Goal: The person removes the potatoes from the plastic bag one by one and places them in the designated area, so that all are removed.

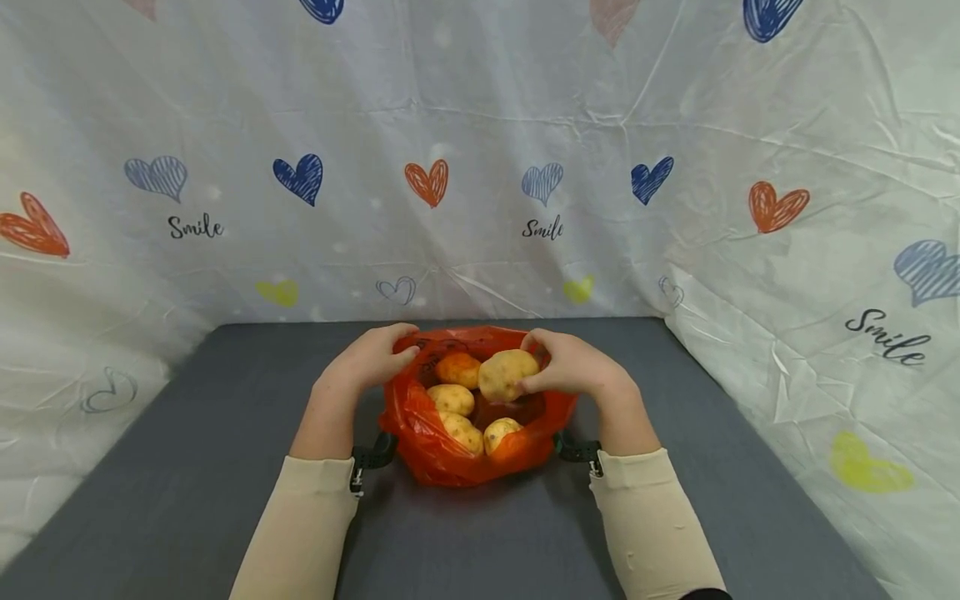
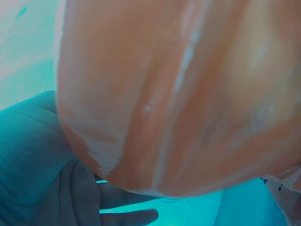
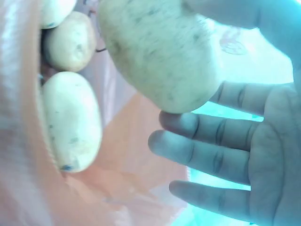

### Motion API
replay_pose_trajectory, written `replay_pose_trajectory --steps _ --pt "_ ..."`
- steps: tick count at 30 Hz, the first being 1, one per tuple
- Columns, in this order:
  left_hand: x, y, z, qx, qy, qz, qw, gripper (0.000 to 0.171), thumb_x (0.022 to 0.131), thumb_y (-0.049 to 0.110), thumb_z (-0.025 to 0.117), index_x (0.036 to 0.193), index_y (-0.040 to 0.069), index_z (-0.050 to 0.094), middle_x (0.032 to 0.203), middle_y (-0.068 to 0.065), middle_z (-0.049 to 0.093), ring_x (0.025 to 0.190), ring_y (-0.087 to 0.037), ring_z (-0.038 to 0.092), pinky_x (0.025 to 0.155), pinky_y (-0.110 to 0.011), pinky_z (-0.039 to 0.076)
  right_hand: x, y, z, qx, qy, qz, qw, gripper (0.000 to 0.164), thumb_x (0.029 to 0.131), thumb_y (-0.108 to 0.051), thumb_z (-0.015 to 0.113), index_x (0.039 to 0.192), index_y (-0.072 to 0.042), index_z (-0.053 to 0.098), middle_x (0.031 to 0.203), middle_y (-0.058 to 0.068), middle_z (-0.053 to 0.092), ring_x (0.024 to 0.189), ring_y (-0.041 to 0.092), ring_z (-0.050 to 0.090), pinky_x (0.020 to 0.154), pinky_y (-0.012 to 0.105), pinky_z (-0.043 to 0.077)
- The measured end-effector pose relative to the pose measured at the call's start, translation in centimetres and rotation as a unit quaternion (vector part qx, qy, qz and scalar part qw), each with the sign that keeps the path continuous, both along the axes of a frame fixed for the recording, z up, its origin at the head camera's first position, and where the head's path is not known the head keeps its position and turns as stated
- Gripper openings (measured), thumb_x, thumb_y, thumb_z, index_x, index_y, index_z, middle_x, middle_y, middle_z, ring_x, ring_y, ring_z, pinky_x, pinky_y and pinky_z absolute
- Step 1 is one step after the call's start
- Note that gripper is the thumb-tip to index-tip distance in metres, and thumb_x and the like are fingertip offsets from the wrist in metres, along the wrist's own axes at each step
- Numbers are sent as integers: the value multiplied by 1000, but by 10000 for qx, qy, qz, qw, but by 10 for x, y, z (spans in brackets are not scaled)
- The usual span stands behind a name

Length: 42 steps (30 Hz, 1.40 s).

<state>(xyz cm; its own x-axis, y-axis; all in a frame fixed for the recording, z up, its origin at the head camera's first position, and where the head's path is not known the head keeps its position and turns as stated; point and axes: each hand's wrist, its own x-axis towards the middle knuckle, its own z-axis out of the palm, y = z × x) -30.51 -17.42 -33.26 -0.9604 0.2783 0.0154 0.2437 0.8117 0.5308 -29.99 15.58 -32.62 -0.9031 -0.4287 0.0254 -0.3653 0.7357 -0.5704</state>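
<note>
A red plastic bag (image 1: 450, 471) stands wide open on the grey table, with several potatoes inside. My right hand (image 1: 570, 364) pinches a large pale potato (image 1: 504, 375) between thumb and fingertips at the bag's right side. The right wrist view shows the same potato (image 3: 160, 56) with the lower fingers (image 3: 202, 150) spread below it. At the bag's left rim, my left hand (image 1: 372, 358) grips the plastic with thumb and fingers. In the left wrist view the bag wall (image 2: 141, 94) hides much of that hand.
Other potatoes lie in the bag, such as an orange-tinted one (image 1: 457, 369) at the back and a pale one (image 1: 452, 400) at the left. The grey tabletop (image 1: 480, 550) extends around the bag. A heart-printed sheet (image 1: 480, 225) hangs behind and along both sides.
</note>
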Motion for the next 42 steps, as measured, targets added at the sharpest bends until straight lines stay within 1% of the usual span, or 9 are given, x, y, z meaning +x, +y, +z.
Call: replay_pose_trajectory --steps 3,7,10,15,25,30,34,36,42 --pt "-2 -1 1 -32 8 -12 10000 55 106 28 56 156 7 43 153 -20 48 136 -41 48 110 -61 39 1 6 5 -266 32 42 9996 52 79 -41 87 118 -18 62 100 2 66 89 20 62 80 38 52" --pt "-4 -1 1 -54 25 -33 10000 55 106 29 56 156 7 44 153 -20 47 136 -41 48 110 -61 39 1 15 11 -544 69 14 9985 51 81 -40 87 119 -17 61 103 4 66 91 23 62 78 39 53" --pt "-4 -2 1 -30 40 -29 10000 55 106 29 57 155 8 44 153 -19 48 135 -41 48 109 -61 39 1 24 13 -721 34 -103 9973 52 82 -39 87 120 -16 60 105 6 66 92 25 62 78 39 54" --pt "-4 -2 1 -37 55 -35 10000 55 106 29 56 155 8 44 152 -19 48 135 -40 49 109 -61 41 0 41 14 -939 -42 -338 9950 57 83 -39 86 125 -14 57 110 10 66 94 27 63 79 39 54" --pt "-2 -4 1 -29 -25 38 10000 54 107 30 55 156 10 43 152 -20 48 133 -41 50 107 -61 42 0 73 11 -935 144 -846 9919 60 86 -44 83 128 -10 55 113 12 66 97 27 62 83 40 50" --pt "-1 -4 2 -11 -34 67 10000 55 106 31 55 156 10 44 152 -20 49 133 -41 50 106 -62 42 -1 90 10 -1025 243 -1008 9893 59 89 -41 81 129 -7 54 112 16 65 96 29 62 82 39 50" --pt "-1 -5 3 5 -32 82 10000 55 106 32 56 156 10 44 152 -20 48 133 -41 50 106 -61 43 -2 103 7 -944 336 -1248 9871 62 91 -42 79 132 -5 52 113 18 65 96 29 61 80 38 49" --pt "-1 -5 3 21 -23 83 10000 55 106 31 56 156 10 44 152 -20 48 133 -41 50 106 -61 42 -2 109 5 -888 335 -1375 9859 64 91 -44 78 133 -5 50 113 18 63 96 30 59 80 38 49" --pt "-2 -6 1 29 -28 63 10000 56 106 32 56 156 9 44 151 -20 49 132 -41 51 106 -61 43 -3 122 -4 -916 85 -1548 9837 70 93 -47 75 138 -3 46 119 21 57 103 34 56 85 43 47"
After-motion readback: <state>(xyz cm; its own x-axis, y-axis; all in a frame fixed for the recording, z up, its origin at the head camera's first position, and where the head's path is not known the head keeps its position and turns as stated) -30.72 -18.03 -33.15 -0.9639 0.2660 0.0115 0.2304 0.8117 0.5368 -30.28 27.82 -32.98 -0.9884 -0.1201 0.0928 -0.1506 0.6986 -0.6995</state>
